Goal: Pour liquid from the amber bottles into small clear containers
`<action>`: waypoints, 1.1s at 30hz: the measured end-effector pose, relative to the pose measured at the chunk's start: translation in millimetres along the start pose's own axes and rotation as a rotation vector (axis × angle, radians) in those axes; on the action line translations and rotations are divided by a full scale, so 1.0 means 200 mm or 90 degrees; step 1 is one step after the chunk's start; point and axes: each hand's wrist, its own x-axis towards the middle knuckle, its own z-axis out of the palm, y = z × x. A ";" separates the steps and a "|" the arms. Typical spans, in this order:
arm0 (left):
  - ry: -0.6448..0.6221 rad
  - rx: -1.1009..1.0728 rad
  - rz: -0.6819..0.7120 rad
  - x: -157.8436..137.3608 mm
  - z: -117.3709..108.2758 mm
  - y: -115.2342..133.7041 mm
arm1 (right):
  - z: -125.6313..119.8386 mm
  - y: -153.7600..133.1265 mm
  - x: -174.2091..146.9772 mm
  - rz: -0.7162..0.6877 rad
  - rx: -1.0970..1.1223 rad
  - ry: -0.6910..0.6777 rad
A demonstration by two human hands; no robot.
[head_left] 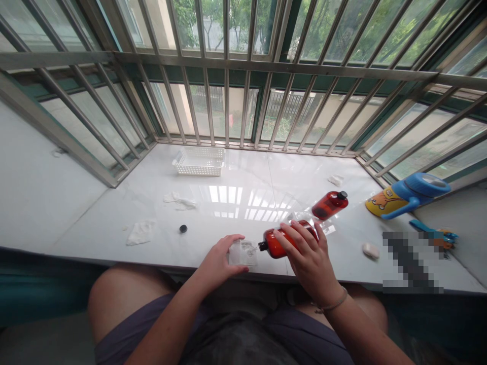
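My right hand [310, 256] is wrapped over a red-brown bottle [274, 244], which lies tilted with its uncapped black-threaded neck to the left. A thin stream of clear liquid seems to run from the neck into a small clear square container [243, 253]. Around that container's left side curl the fingers and thumb of my left hand [220, 258], near the table's front edge. A loose black cap [183, 229] lies to the left. Behind my right hand, a second red-brown bottle [329, 205] with its black cap on rests tilted.
A white perforated basket [200, 163] stands at the back left. Crumpled white tissues [141, 232] lie on the left. To the right are a blue and yellow jug [405, 195], a small whitish block [370, 251], a blue-orange tool [437, 235] and a pixelated patch. Metal window bars line the back.
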 end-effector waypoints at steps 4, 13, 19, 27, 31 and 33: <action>0.002 0.001 0.003 0.00 0.00 0.00 | 0.00 0.00 0.00 -0.002 0.000 -0.002; -0.007 0.010 0.005 0.00 0.01 0.00 | -0.01 0.00 0.01 -0.005 -0.004 -0.002; -0.012 0.010 0.008 0.01 0.00 0.00 | -0.01 -0.01 0.02 -0.006 -0.011 -0.001; -0.020 0.020 0.028 0.01 0.00 -0.01 | -0.02 -0.01 0.02 -0.008 -0.007 -0.002; -0.021 0.019 0.033 0.01 0.00 -0.02 | -0.02 -0.01 0.03 -0.011 -0.010 0.001; -0.021 0.020 0.034 0.01 0.00 -0.02 | -0.02 -0.01 0.03 -0.014 -0.010 0.002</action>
